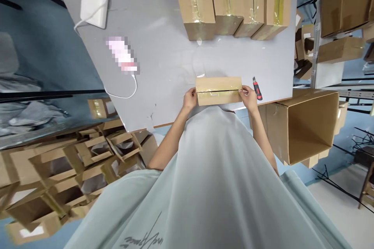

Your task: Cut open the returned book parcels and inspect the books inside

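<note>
A small cardboard box [219, 98] lies at the table's near edge, directly in front of me. Tape runs along its top, and a dark slit shows between the flaps. My left hand [190, 99] grips the box's left end with fingers closed. At the opposite end, my right hand [248, 96] pinches the corner near the slit. Just right of that hand rests a red and black utility knife [257, 88] on the table.
Several taped cardboard boxes [201, 4] stand along the far side of the grey table [157, 54]. A white power bank [94, 6], cables and a blurred phone [122, 54] lie at left. A large open carton [311, 124] stands at right; opened boxes [64, 163] pile up lower left.
</note>
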`<action>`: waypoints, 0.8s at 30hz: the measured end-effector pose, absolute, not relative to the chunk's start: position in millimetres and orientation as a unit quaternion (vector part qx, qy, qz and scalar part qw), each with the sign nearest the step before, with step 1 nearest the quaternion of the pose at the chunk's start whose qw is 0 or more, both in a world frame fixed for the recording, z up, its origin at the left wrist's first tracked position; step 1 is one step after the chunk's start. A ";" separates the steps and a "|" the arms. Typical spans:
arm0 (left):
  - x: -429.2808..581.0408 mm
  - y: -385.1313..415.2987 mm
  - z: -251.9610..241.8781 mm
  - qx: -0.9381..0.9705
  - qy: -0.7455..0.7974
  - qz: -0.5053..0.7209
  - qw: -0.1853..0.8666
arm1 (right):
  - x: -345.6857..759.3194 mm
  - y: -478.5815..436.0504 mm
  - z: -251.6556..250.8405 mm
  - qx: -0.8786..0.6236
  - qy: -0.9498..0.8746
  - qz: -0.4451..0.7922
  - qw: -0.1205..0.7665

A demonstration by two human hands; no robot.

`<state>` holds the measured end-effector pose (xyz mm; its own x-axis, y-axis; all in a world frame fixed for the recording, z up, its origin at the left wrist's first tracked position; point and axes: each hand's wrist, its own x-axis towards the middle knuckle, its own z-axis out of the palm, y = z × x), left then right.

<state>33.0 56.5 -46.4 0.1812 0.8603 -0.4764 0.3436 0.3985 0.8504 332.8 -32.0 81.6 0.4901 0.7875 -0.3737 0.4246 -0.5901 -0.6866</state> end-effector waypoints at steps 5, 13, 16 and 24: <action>13.3 56.9 -5.3 0.515 0.622 0.223 0.546 | 339.8 -29.9 81.9 -0.814 -0.341 0.358 0.304; 22.6 39.6 62.0 0.579 0.600 0.222 0.506 | 363.7 13.4 85.2 -0.808 -0.402 0.309 0.299; 25.5 33.1 74.7 0.563 0.615 0.230 0.502 | 372.0 34.4 84.9 -0.779 -0.435 0.329 0.310; 14.7 -17.3 104.1 0.609 0.612 0.202 0.462 | 392.8 86.9 40.4 -0.747 -0.485 0.367 0.269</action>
